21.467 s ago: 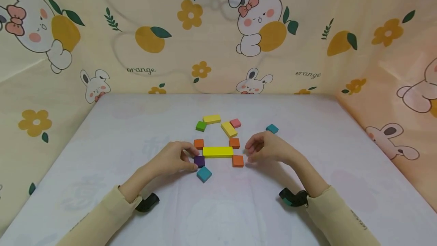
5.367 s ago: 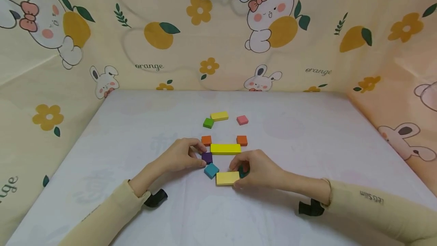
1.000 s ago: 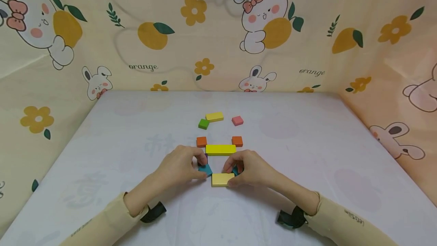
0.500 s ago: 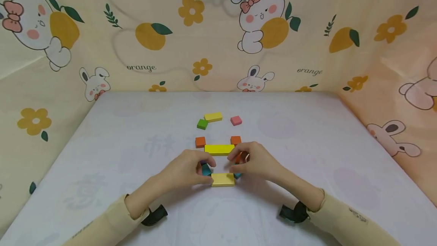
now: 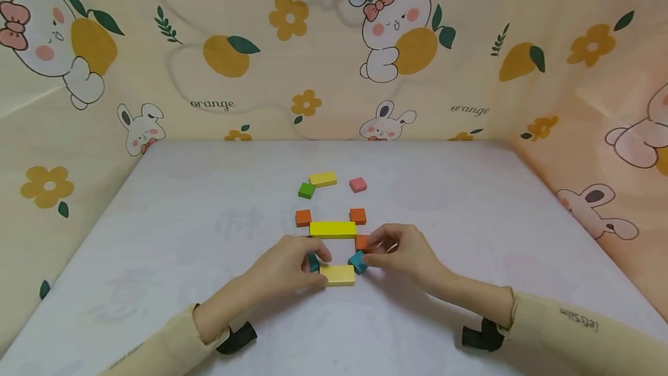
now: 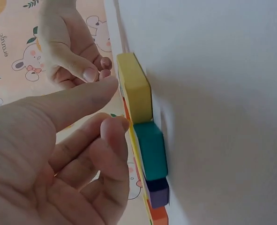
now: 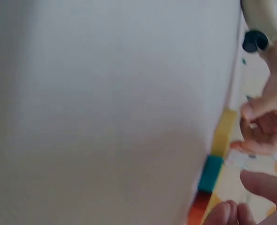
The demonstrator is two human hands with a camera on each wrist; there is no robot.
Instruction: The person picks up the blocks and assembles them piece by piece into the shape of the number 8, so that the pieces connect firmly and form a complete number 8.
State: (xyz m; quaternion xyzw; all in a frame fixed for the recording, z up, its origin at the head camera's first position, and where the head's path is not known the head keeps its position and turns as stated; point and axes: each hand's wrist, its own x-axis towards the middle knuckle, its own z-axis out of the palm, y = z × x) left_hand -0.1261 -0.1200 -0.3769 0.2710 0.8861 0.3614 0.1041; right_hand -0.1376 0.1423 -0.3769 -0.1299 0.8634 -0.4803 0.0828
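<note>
One step, seemingly straightening the layout, is in hand; the left hand, fingers parted, gripping nothing, half hides a left teal wood-like block; the pale yellow oblong wood-like block lies on the table by its thumb; a right teal wood-like square block sits at its right end; an orange wood-like square block crowds that, so the next move calls for gentle nudges; the right hand, fingers loosely spread, seemingly holds nothing.

White tabletop is spreading under everything — faint markings are showing on it. Cream backdrop is rising behind and wrapping both sides. Print is repeating: pink-bowed rabbit is hugging a yellow-orange fruit, flowers and leaf sprigs are scattering around, "orange" lettering is appearing twice. Right side is looking warmer-tinted — a crease is crossing the left.
</note>
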